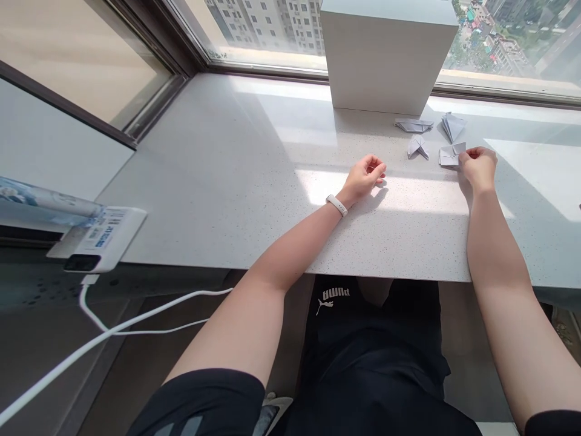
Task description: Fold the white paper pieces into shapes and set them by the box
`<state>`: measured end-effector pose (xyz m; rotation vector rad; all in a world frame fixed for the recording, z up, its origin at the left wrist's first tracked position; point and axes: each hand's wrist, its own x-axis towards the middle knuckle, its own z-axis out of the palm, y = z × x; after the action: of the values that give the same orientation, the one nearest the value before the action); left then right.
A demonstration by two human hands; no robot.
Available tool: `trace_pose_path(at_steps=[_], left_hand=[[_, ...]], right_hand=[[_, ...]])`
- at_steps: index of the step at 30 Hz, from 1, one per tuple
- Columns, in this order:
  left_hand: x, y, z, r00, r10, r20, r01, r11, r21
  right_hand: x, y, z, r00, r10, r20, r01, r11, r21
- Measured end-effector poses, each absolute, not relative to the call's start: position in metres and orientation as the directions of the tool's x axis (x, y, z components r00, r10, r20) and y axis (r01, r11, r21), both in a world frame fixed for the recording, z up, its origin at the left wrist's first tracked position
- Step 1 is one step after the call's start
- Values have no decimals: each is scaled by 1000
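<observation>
Closest to the camera is a black shirt (381, 387), with both bare arms reaching forward from it over a speckled white counter (204, 181). Right arm's pretty straight, wrist bent a bit inward, and the right hand (481, 166) has thumb and fingers pinched on the right edge of a folded paper square (448, 157). That square sits near the window side, just in front of a fan-shaped paper piece (452, 127) and right of a pointed paper piece (417, 147). A long folded strip (414, 125) lies behind the pointed one, near a big white box (385, 66). Left arm angles in with a white wristband (336, 204) on; the left hand (363, 177) is loosely half-curled, thumb apart from the fingers, nothing visible in it.
</observation>
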<state>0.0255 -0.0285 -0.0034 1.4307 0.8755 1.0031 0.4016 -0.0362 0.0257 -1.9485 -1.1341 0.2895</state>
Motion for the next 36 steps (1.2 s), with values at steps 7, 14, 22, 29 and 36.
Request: trace_pose_path(at_steps=[7, 14, 22, 29, 36], left_hand=[[23, -31, -1, 377, 923, 80, -28, -75, 997], [24, -32, -1, 372, 925, 81, -23, -78, 997], [25, -32, -2, 366, 925, 98, -27, -94, 995], [28, -28, -7, 343, 934, 99, -31, -94, 995], [29, -27, -4, 370, 919, 137, -6, -145, 989]], right_hand=[[386, -23, 40, 696, 699, 164, 580, -412, -703], [387, -22, 39, 715, 679, 166, 578, -440, -687], [385, -24, 32, 713, 661, 233, 587, -381, -715], [361, -45, 28, 746, 529, 405, 577, -210, -789], [262, -69, -3, 115, 949, 294, 498, 201, -844]])
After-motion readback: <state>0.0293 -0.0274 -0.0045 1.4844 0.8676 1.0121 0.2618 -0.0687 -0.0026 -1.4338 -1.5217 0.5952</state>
